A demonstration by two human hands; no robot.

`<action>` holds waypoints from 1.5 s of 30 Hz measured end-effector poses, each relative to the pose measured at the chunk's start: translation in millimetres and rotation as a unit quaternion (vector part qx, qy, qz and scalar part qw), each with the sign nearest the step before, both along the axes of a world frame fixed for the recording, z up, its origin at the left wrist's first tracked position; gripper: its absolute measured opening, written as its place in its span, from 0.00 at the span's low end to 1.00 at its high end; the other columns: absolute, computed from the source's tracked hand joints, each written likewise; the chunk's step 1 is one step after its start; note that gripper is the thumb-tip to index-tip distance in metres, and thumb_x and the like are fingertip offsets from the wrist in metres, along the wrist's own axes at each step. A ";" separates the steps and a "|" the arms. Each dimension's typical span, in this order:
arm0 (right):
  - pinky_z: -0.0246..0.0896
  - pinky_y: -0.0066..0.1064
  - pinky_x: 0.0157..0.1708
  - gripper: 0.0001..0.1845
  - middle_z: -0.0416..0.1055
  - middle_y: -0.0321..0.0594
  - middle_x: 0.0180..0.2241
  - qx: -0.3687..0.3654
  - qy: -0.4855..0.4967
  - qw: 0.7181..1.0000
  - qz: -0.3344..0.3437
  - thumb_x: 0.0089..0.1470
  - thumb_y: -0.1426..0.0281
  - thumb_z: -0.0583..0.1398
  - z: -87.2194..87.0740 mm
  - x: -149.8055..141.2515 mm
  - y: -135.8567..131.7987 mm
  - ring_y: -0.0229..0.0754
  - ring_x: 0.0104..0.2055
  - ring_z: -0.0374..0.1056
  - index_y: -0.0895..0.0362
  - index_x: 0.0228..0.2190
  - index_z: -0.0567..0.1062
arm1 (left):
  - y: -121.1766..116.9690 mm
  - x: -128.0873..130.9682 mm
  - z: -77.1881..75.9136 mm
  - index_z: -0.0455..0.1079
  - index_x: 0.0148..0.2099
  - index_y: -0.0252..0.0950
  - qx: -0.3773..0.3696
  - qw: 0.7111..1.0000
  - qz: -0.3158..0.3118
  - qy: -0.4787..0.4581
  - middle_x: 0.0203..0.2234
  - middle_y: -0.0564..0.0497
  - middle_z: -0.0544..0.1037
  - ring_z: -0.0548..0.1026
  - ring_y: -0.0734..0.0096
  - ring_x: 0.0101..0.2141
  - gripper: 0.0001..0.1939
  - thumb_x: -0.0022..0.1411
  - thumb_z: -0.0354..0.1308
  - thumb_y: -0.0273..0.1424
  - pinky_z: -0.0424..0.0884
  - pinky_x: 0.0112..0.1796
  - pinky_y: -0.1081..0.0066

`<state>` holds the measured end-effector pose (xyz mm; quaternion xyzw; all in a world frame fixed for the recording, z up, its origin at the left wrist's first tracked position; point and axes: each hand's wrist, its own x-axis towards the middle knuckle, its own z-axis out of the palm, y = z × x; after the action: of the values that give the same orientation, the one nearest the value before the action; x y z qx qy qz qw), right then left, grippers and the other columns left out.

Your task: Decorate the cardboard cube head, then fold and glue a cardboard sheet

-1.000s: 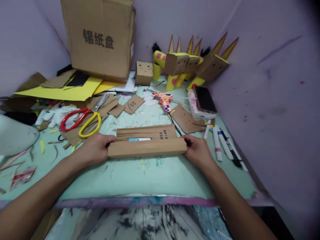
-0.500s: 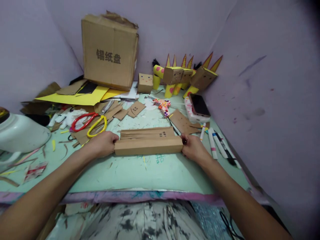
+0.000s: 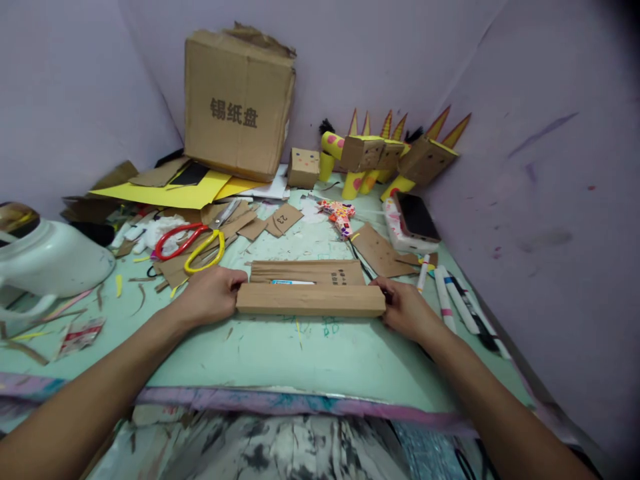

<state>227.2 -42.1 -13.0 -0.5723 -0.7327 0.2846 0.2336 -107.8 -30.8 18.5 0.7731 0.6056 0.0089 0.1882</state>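
Observation:
A folded strip of brown cardboard [image 3: 311,300] lies across the front of the table, its near edge bent up along a crease. Its left end is pinched in my left hand [image 3: 213,295], thumb and fingers closed on it. At the other end my right hand [image 3: 407,308] grips the corner, its fingertips partly hidden. Behind the raised fold, the flat back panel carries small dark printing. A narrow blue-and-white item [image 3: 294,283] shows between fold and panel; its kind cannot be made out.
Scissors with red and yellow handles [image 3: 204,252] lie left among cardboard scraps. A patterned glue gun [image 3: 340,215] rests beyond the strip. Markers [image 3: 457,303] and a phone [image 3: 417,215] sit right. A large box [image 3: 237,103], yellow cardboard animals [image 3: 364,155] and a white jug [image 3: 65,260] stand around.
The front fold now sits farther from the back panel, and the blue-and-white item shows in the gap. Both hands keep hold of the ends. The whole view has shifted slightly.

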 end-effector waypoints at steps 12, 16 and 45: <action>0.53 0.27 0.24 0.09 0.70 0.36 0.20 0.033 -0.037 0.999 -0.001 0.34 0.80 0.52 8.8 -8.6 -2.4 0.42 0.26 0.67 0.56 0.21 0.68 | 8.2 2.2 -0.6 0.65 0.24 0.38 0.003 1.000 0.003 0.019 0.19 0.52 0.74 0.73 0.62 0.27 0.04 0.47 0.50 0.29 0.57 0.24 0.72; 0.55 0.27 0.24 0.10 0.72 0.37 0.21 0.020 -0.067 0.997 -0.014 0.37 0.81 0.53 9.1 -3.6 -1.8 0.43 0.26 0.69 0.57 0.22 0.70 | 11.8 2.5 2.1 0.66 0.25 0.38 0.003 0.999 -0.009 0.038 0.22 0.50 0.76 0.75 0.60 0.29 0.04 0.47 0.51 0.27 0.59 0.25 0.72; 0.28 0.56 0.63 0.32 0.43 0.48 0.65 0.120 -0.268 0.946 0.140 0.63 0.57 0.44 30.0 -128.9 -9.1 0.52 0.67 0.39 0.63 0.62 0.53 | 6.7 4.6 6.7 0.73 0.28 0.40 0.018 0.999 -0.034 0.025 0.26 0.48 0.80 0.77 0.60 0.30 0.07 0.54 0.53 0.30 0.59 0.25 0.72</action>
<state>98.3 -51.1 17.0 -0.4864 -0.8700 0.0606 0.0533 -103.2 -24.1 25.2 0.7965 0.5832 -0.0062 0.1597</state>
